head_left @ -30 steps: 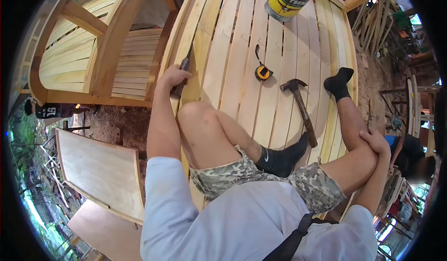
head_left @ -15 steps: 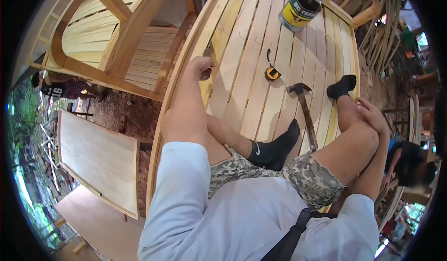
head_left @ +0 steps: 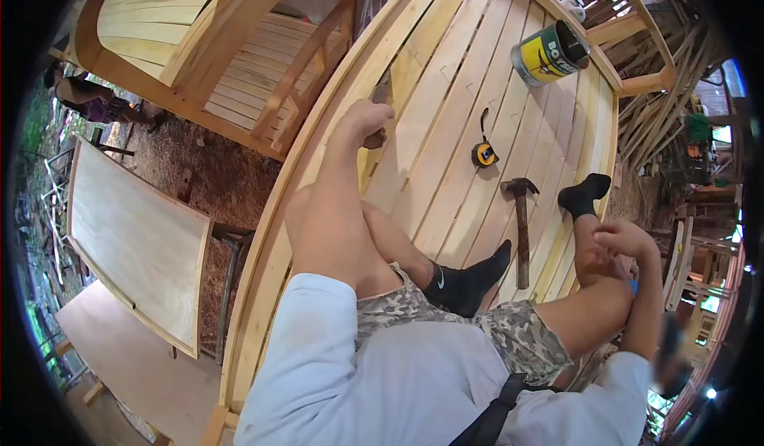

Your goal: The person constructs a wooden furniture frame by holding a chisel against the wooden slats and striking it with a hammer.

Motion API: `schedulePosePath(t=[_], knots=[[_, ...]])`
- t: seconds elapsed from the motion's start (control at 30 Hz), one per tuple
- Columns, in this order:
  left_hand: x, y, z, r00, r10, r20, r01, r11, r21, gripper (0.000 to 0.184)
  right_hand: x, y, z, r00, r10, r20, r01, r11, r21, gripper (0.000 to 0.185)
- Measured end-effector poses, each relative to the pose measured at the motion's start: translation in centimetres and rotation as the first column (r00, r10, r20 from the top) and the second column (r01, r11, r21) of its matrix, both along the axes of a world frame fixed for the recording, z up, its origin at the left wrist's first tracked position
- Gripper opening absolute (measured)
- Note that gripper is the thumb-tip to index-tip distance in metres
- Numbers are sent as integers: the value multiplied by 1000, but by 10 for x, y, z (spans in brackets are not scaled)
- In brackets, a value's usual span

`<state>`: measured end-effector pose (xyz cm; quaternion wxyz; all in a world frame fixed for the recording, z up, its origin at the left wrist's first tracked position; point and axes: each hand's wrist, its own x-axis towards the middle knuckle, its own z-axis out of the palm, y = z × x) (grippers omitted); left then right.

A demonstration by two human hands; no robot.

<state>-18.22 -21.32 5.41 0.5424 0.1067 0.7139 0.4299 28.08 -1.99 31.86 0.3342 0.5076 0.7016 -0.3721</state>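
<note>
Fingers of the left hand (head_left: 368,120) close around a dark hand tool (head_left: 382,93), left of upper centre in the frame, over the slatted wood (head_left: 458,120); a firm grip and a straight wrist should guide it steadily along a slat. At right, the right hand (head_left: 629,239) has loosely bent fingers beside the leg (head_left: 590,247), best clear of the tool's path, as are the tape measure (head_left: 483,155) and hammer (head_left: 522,235) near centre
</note>
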Motion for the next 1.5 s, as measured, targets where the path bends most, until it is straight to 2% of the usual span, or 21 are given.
schedulePosePath(t=[0.03, 0.07, 0.17, 0.2, 0.23, 0.3, 0.37, 0.4, 0.47, 0.57, 0.63, 0.73, 0.8, 0.93, 1.03, 1.17, 1.27, 1.3, 1.33, 1.43, 1.5], knots=[[-2, 2, -4, 1000, -1, -9, 1, 1000, -2, 28, -15, 0, -5, 992, 117, 38, -117, 993, -2, 36], [-4, 4, -6, 1000, -3, -18, 3, 1000, -5, 29, 2, 20, -44, 963, 257, 78, -263, 961, 86, 46], [-5, 8, -6, 992, 51, 119, -56, 998, 41, 31, -29, 7, -109, 963, 128, 236, -113, 991, -74, 45], [-5, 12, -17, 1000, 6, -7, -5, 1000, 28, 32, -32, 2, -136, 944, 130, 303, -107, 990, -90, 48], [-5, 13, -25, 990, -44, -133, 45, 999, 7, 33, -38, -10, -156, 954, 81, 289, -85, 996, 1, 49], [-6, 13, -25, 975, -101, -196, 98, 995, -23, 37, -18, -22, -208, 960, 33, 277, -62, 994, 94, 52], [-5, 13, -14, 950, -165, -264, 154, 986, -61, 42, 32, -21, -280, 993, 86, 77, -111, 892, 437, 53], [-3, 12, -1, 923, -222, -316, 194, 974, -117, 50, 43, -20, -295, 994, 83, 75, -107, 896, 431, 53], [-1, 9, 23, 881, -301, -364, 248, 951, -187, 59, 59, -27, -318, 990, -93, -102, 131, 870, 476, 51], [5, 11, 34, 876, -355, -326, 281, 926, -254, 62, 50, -26, -307, 981, -182, -73, 196, 904, 381, 51], [4, 13, 26, 816, -393, -424, 306, 916, -261, 76, 41, -26, -300, 971, -230, -64, 236, 890, 391, 51], [0, 14, 22, 782, -453, -429, 354, 888, -294, 78, 32, -36, -293, 883, -448, -139, 469, 844, 259, 53], [3, 14, 33, 791, -471, -391, 375, 878, -298, 78, 22, -41, -286, 959, -279, -56, 277, 871, 407, 60], [12, 16, 56, 820, -441, -366, 317, 881, -351, 69, 2, -51, -281, 932, -361, -37, 340, 836, 431, 58], [9, 19, 33, 834, -421, -356, 301, 888, -347, 68, -4, -58, -282, 889, -454, -68, 426, 762, 488, 55], [7, 17, 23, 743, -466, -479, 328, 879, -346, 65, 1, -58, -299, 882, -463, -83, 432, 728, 531, 52], [11, 12, 28, 859, -303, -411, 241, 950, -198, 56, 5, -69, -303, 842, -517, -157, 502, 641, 580, 47], [3, 11, 12, 881, -277, -384, 220, 958, -186, 54, -4, -76, -299, 830, -528, -176, 514, 605, 608, 44], [8, 11, 21, 905, -241, -349, 186, 965, -182, 52, -16, -82, -283, 812, -561, -161, 527, 585, 617, 38], [17, 11, 37, 934, -177, -309, 128, 976, -174, 48, -9, -84, -303, 816, -529, -233, 528, 521, 671, 33], [5, 9, 13, 963, -141, -228, 117, 987, -114, 45, -6, -85, -303, 798, -536, -275, 566, 513, 645, 34]])
